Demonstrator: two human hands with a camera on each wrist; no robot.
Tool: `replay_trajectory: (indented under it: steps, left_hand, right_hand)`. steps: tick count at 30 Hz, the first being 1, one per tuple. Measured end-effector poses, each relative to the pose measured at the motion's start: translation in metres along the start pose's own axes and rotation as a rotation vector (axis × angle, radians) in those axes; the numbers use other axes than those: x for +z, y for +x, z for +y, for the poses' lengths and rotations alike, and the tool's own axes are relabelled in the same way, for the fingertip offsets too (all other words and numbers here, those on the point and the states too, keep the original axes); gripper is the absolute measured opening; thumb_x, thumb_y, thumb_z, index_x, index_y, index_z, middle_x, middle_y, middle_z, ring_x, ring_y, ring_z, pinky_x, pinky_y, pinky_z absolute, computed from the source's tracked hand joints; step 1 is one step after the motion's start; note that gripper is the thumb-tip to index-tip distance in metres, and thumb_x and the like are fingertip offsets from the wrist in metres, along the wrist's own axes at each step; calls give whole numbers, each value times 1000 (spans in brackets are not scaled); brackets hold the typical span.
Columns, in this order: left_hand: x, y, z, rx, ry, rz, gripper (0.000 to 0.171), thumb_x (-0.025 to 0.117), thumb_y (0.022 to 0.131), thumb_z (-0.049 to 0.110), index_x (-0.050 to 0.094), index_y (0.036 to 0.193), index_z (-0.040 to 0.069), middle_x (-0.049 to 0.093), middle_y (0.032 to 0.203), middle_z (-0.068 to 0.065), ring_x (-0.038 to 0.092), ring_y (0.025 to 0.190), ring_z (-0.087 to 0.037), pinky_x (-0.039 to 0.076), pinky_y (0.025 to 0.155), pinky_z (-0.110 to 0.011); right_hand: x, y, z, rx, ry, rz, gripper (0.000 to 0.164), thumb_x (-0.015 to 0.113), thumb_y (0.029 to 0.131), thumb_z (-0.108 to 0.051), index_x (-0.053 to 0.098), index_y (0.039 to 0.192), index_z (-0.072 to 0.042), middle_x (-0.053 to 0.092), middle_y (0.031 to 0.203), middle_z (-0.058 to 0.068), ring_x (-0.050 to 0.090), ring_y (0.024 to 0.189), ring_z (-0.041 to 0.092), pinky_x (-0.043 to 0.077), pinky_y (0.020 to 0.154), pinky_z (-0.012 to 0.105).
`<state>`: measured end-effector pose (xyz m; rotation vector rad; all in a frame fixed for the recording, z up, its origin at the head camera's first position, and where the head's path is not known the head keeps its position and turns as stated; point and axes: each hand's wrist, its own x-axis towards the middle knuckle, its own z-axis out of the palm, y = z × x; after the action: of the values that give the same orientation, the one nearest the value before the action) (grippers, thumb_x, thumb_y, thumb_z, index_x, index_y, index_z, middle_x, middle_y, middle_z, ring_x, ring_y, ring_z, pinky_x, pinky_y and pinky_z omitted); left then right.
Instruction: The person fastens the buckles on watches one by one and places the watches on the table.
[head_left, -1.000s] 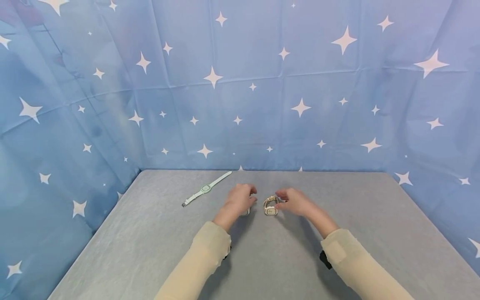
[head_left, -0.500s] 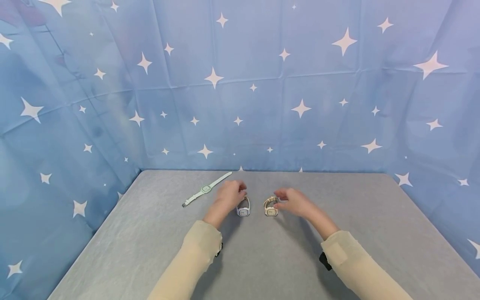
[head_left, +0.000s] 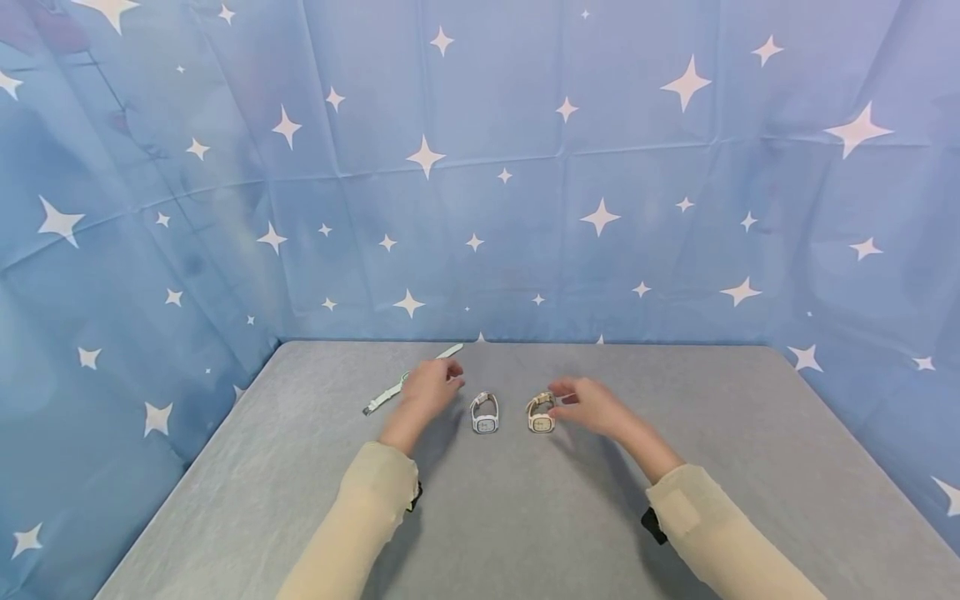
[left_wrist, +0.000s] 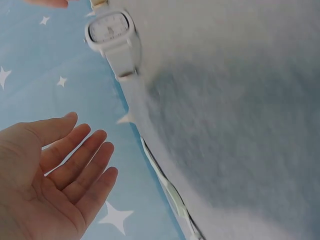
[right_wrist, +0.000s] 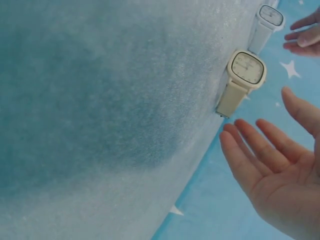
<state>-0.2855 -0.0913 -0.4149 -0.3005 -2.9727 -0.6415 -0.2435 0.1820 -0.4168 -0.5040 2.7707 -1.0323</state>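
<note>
My left hand (head_left: pixel 430 387) hovers over the middle of a pale green watch (head_left: pixel 387 397) that lies stretched out flat, hiding part of its strap and case. In the left wrist view its fingers are relaxed with nothing in them. A white watch (head_left: pixel 485 417), its strap closed in a loop, stands on the table to the right of that hand. Beside it is a cream watch (head_left: pixel 541 417), also looped, with its face toward me. My right hand (head_left: pixel 592 404) is just right of the cream watch, fingers loosely bent and holding nothing; the right wrist view shows its palm (right_wrist: pixel 280 180).
A grey cloth-covered table (head_left: pixel 525 525) spreads under everything. Behind it and at the left hangs a blue curtain (head_left: pixel 517 200) with white stars, meeting the table's back edge.
My left hand has moved left, away from the white watch and over the pale green one, uncovering the white watch. The right hand has stayed beside the cream watch.
</note>
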Motion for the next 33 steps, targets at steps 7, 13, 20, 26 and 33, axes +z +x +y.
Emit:
replay_trajectory:
  steps: [7,13,20,26,33]
  left_hand:
    - [-7,-1,-18,-32,-12,-6,19,68,94,21,72,109,10,74,111,-8,68,102,-25,54,88,-42]
    - [-11,1,-35,-59,-15,-7,21,68,95,21,72,111,9,73,113,-8,67,103,-26,53,88,-44]
    - [-17,1,-52,-76,-32,6,21,69,94,18,72,110,6,73,112,-10,67,102,-27,54,88,-44]
    - [-21,0,-68,-127,-51,-11,21,68,93,18,72,110,6,73,111,-11,67,99,-28,53,85,-45]
    - [-22,0,-86,-184,-60,-40,25,68,92,20,71,113,6,71,118,-14,66,108,-33,52,90,-48]
  right_hand:
    - [0,-1,1,-18,16,3,47,69,92,-12,56,130,13,61,128,31,63,115,45,53,97,50]
    - [-1,-4,-1,-28,37,0,46,68,92,-11,56,129,13,61,127,32,62,115,46,54,96,50]
    - [-2,-8,-1,-31,62,-4,45,67,93,-11,56,129,13,62,127,32,62,116,47,54,95,49]
    - [-2,-10,-1,-40,70,-7,45,67,93,-13,57,129,12,62,127,31,62,116,47,55,95,49]
    - [-4,-15,-3,-29,80,-11,44,68,93,-13,58,130,10,63,128,28,61,118,46,54,95,50]
